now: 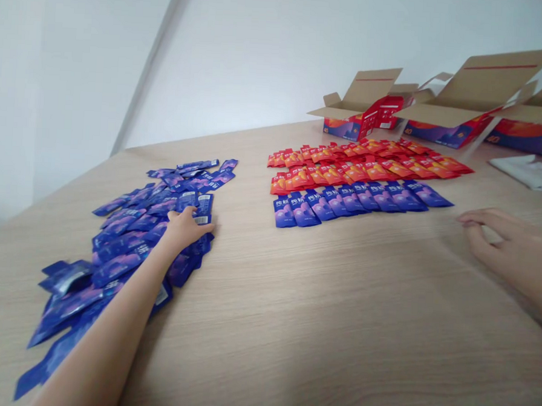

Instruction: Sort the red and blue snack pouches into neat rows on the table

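Left grip is resting on the right edge of a loose pile of blue foil sachets, fingers together and curled down. Can't tell if it's pinching one; no sachet is clearly lifting. Pile is sprawling across the left of the worktop, sachets overlapping at random angles.

Right grip is hovering over bare worktop, well right of the pile, fingers half curled, narrow gap to the thumb, holding nothing. Closest to it is the right end of a tidy row of blue sachets, slanted and slightly overlapping. Behind that row, red-orange sachets are lying in close-packed rows, touching it in places.

Handling call: sachets look light, thin and soft, with slick foil, so they'll likely slide over each other and fold rather than stay stiff. Best hold is a thumb-and-finger pinch on the flat body, one at a time off the top of the pile.

Looks: glossy blue-violet with pink-purple artwork and white lettering; some are lying face down, showing a white barcode panel.

Further back, open cardboard display cartons are standing in a line, and a folded white sheet is lying to the right.
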Demonstrator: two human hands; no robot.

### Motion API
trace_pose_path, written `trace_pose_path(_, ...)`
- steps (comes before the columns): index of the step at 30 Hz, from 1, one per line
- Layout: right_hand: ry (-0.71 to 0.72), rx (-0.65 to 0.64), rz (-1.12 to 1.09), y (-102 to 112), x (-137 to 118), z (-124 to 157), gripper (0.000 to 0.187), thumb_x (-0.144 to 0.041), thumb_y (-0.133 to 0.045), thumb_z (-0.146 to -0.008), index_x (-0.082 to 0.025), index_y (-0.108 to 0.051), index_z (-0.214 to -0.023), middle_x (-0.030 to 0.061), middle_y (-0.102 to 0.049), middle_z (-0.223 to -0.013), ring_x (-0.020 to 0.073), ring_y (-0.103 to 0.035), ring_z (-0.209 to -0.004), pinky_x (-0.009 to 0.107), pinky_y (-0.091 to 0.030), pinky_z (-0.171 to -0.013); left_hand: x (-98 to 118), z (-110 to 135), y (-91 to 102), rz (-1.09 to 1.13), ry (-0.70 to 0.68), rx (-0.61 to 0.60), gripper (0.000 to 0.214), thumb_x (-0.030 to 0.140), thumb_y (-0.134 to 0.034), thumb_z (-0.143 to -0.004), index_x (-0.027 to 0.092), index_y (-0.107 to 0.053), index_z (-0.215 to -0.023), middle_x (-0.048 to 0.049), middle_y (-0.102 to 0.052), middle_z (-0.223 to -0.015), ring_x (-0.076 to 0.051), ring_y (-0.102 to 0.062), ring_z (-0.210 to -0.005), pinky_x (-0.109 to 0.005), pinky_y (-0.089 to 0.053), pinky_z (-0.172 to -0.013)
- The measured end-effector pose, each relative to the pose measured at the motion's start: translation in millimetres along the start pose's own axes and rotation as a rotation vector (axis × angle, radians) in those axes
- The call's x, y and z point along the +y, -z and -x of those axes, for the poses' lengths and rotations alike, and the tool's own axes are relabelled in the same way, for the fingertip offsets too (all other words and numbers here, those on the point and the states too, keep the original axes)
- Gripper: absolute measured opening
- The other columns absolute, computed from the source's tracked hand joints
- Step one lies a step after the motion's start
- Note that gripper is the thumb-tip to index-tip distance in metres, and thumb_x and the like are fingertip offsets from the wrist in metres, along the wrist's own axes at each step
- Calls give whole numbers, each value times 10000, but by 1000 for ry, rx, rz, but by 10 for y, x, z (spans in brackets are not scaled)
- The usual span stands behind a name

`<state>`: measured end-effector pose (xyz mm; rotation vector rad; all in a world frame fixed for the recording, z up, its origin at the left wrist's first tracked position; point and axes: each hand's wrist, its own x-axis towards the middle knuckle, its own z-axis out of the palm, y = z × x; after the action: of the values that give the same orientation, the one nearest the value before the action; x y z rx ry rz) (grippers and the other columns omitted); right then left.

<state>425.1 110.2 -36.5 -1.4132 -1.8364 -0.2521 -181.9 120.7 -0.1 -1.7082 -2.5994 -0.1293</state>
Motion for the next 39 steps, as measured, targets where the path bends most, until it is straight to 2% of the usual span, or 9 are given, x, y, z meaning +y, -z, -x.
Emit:
trace_pose_path(4, -54, -33, -140, 49, -376, -15, 164, -347, -482, -878, -341, -646, -887, 30, -665, -930, 340, -659, -914, 479, -502, -776, 128, 195, 314, 246, -120, 241, 655, 370, -680, -749, 136, -481, -1327, -144, -608, -1184, -325, -567, -1155, -454, -496, -967)
trace_pose_path(8, -63, -423, -436, 127, -1073, -194, 225, -402, -497, -915, -282, -672, -991, 45, -702, -887, 253, -672, -792, 419, -532, -751, 760, 797, 675, 285, -588, 571, 860, 242, -674, -782, 169, -210, -1503, -169, -498, -1340, -324, -488, -1265, -504, -415, -1076)
trace_pose_path(12, 39, -740, -747, 290, -1830, -362, 403, -433, -553, -920, -239, -575, -1273, 63, -679, -1117, 194, -658, -895, 333, -539, -764, 1543, 1457, 739, 310, -1042, 466, 877, 118, -565, -844, 243, -52, -1544, -181, -422, -1409, -319, -449, -1326, -484, -469, -1041)
trace_pose_path(16, 78, -731, -787, 348, -2000, -391, 287, -331, -645, -862, -180, -647, -1107, 40, -716, -918, 181, -655, -792, 285, -526, -682, 2062, 1692, 534, 313, -1248, 309, 953, 37, -490, -824, 294, 77, -1545, -205, -298, -1510, -363, -392, -1373, -519, -505, -993)
trace_pose_path(21, 79, -523, -767, 264, -1542, -234, 210, -158, -494, -871, -256, -666, -937, -23, -729, -926, 162, -668, -801, 289, -557, -719, 2539, 1702, 340, 331, -1348, 137, 1011, 22, -522, -799, 366, 73, -1540, -162, -447, -1401, -338, -496, -1284, -531, -522, -959)
trace_pose_path(25, 90, -391, -617, 269, -1035, -190, 213, -185, -488, -892, -252, -690, -883, -25, -744, -870, 165, -694, -764, 280, -566, -684, 2960, 1614, 306, 376, -1370, 77, 963, 269, -679, -820, 343, -51, -1546, -163, -372, -1484, -363, -400, -1356, -586, -436, -1041)
trace_pose_path(29, 20, -104, -385, 353, -277, -297, 218, -221, -518, -914, -266, -727, -957, -23, -759, -879, 165, -719, -767, 273, -580, -713, 3533, 1302, 171, 362, -1242, 108, 595, 401, -512, -930, 220, -340, -1469, -180, -361, -1494, -349, -332, -1387, -586, -322, -1106)
trace_pose_path(33, 20, 197, -146, 248, 608, -426, 285, -199, -471, -923, -249, -730, -1033, 20, -752, -1037, 207, -726, -926, 334, -597, -840, 4210, 1041, -143, 328, -1141, 97, 591, 328, -451, -946, 151, -304, -1491, -192, -351, -1511, -322, -319, -1399, -525, -328, -1102)
trace_pose_path(39, 219, 136, 18, -103, 1421, -605, 352, -107, -405, -919, -200, -692, -1100, 71, -700, -1190, 204, -668, -1099, 362, -554, -969, 4852, 939, -561, 200, -1071, 122, 524, 274, -455, -918, 100, -427, -1411, -204, -396, -1501, -335, -373, -1374, -494, -377, -1064)
